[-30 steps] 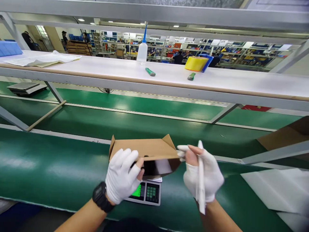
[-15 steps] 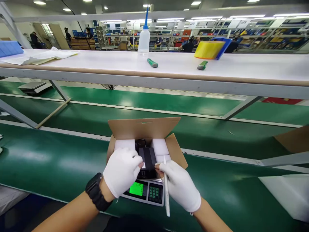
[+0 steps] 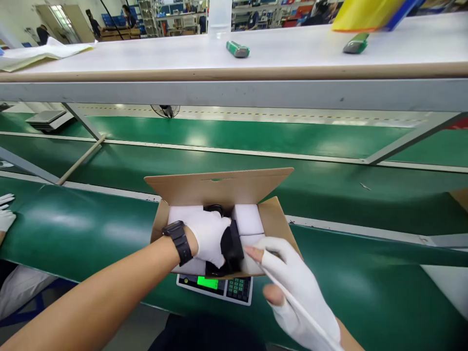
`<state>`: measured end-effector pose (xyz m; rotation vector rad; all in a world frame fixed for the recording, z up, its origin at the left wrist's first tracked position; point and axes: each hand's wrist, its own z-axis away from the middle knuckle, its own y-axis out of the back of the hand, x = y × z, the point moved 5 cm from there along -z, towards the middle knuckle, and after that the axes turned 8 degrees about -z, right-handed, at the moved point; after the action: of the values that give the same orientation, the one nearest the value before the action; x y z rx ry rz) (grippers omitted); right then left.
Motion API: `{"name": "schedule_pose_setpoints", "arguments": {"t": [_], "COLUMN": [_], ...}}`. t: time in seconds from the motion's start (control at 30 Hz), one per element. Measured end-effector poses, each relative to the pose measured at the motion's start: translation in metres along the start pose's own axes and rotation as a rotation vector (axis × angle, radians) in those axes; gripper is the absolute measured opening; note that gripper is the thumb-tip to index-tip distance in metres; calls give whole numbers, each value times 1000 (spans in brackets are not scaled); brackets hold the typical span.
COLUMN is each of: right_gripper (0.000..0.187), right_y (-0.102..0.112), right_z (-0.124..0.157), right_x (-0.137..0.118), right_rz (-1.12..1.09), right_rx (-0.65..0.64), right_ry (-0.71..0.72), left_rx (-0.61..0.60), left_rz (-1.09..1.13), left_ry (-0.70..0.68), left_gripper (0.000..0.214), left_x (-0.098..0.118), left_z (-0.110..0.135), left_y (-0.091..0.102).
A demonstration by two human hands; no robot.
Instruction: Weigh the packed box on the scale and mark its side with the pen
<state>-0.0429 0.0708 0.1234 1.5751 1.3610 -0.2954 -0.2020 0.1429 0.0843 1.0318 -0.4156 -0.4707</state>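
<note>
An open cardboard box point(image 3: 280, 222) sits on a digital scale point(image 3: 239, 291) with a lit green display. White foam blocks point(image 3: 248, 219) line its sides, and a black cable point(image 3: 215, 208) shows at the back. My left hand point(image 3: 208, 236), in a white glove, reaches inside and grips a black box-shaped device point(image 3: 232, 246), which is tilted; the fingers are partly hidden. At the box's front right is my gloved right hand point(image 3: 300, 292), thumb and index fingertip bare and apart. A slim white pen-like stick point(image 3: 305, 314) lies held along that hand.
Green belts point(image 3: 91, 229) run across the view. Above them a white shelf point(image 3: 157, 53) carries two green box cutters point(image 3: 237, 48), a bottle and a yellow roll point(image 3: 360, 14). Another person's gloved hand point(image 3: 5, 214) is at the left edge. A white sheet point(image 3: 448, 282) lies at right.
My left hand has moved deeper into the box, and the black device is now tilted. My right hand has drawn back, its stick slanting the other way. The view has dipped.
</note>
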Motion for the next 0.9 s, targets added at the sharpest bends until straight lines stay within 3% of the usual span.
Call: {"name": "schedule_pose_setpoints", "arguments": {"t": [0.13,0.2,0.3,0.4,0.63,0.77,0.9], "right_gripper": [28,17,20,19,41,27,23], "right_y": [10,6,-15,-39,-68,-61,-51], "right_z": [7,7,4,5,6,2,7], "right_x": [-3,-4,-10,-16,-24,-20,-12], "right_rz": [-81,-109,-44,159,443,499,585], "right_rx": [65,35,-177,-378,-537,-548,-545], "right_ry": [-98,-100,-21,63,179,120,89], "left_rx": [-132,-219,-306,-364,-374,-375,-360], "left_rz": [54,65,114,160,191,183,176], "left_ry": [-14,-18,-35,-46,-74,-91,-136], "left_gripper": [75,81,98,104,105,104,87], "left_x": [-9,-11,-14,-18,-20,-20,-19], "left_z": [-6,-10,-17,-22,-24,-23,-23], "left_y": [13,21,30,34,34,34,35]}}
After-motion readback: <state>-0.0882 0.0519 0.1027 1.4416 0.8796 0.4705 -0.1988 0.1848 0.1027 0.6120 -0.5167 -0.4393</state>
